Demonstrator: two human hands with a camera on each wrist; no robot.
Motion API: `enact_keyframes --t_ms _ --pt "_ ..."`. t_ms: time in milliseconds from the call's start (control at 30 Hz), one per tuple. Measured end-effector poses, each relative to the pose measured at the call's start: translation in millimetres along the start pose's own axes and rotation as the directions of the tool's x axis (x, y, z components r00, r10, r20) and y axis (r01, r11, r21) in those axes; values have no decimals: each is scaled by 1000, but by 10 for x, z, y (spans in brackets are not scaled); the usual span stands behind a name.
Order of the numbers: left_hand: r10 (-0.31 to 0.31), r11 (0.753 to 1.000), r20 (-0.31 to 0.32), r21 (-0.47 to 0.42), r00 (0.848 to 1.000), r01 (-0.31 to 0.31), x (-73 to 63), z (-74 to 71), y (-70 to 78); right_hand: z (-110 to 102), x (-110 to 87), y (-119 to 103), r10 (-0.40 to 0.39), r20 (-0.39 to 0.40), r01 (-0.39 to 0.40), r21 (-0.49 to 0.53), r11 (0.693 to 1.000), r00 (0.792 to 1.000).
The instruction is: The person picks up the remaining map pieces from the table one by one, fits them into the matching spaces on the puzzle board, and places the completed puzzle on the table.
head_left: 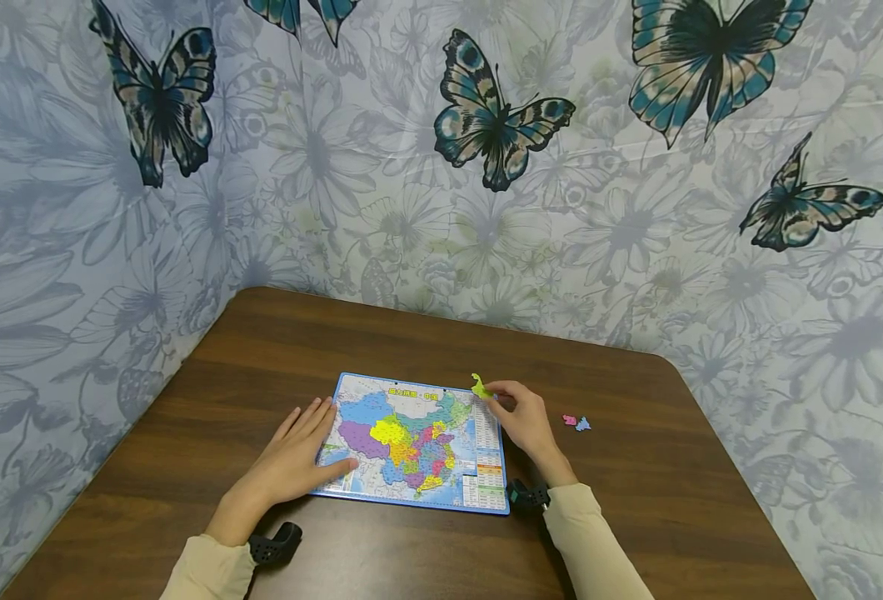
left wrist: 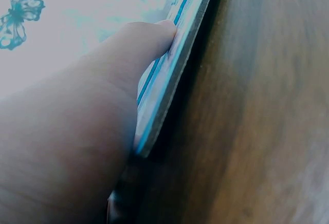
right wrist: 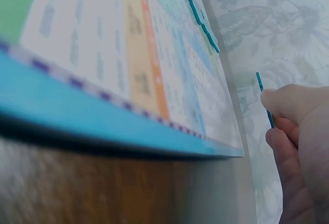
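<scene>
A colorful map puzzle board [head_left: 441, 498] with a blue border lies on the table. My left hand [head_left: 291, 454] rests along its left edge, fingers spread and thumb on the board's face. In the left wrist view, that thumb [left wrist: 139, 44] lies over the board's edge [left wrist: 167, 98]. Above the board's top right corner, my right hand [head_left: 524, 417] pinches a yellow-green puzzle piece [head_left: 478, 386]. From the right wrist camera, this piece [right wrist: 260, 81] appears edge-on between thumb and fingers, apart from the board.
A pink puzzle piece [head_left: 569, 420] and a blue one [head_left: 583, 424] lie together on the brown table [head_left: 659, 500], right of the right hand. A wall covering with butterflies [head_left: 497, 125] rises behind the table. Each wrist wears a black band [head_left: 276, 543].
</scene>
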State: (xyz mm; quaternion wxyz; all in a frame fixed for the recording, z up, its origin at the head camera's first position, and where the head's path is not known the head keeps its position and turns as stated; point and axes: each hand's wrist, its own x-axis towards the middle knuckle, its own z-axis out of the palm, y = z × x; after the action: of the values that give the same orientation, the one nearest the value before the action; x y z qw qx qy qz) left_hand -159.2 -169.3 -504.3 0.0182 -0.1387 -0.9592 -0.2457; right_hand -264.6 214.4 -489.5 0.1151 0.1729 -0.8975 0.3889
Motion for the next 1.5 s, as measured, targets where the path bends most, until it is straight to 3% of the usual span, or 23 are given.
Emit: enact_keyframes --t_ms 133,600,1500 --pt "-1 1000 -1 3 1000 1 0 -1 2 31 8 -16 -33 29 34 -26 999 999" --pt "1 1000 -5 3 1000 -1 -7 -12 14 94 29 -69 -34 127 38 -32 999 991" --pt "-4 1000 -2 -1 1000 4 -4 -11 10 165 3 -71 -90 191 95 -18 995 977"
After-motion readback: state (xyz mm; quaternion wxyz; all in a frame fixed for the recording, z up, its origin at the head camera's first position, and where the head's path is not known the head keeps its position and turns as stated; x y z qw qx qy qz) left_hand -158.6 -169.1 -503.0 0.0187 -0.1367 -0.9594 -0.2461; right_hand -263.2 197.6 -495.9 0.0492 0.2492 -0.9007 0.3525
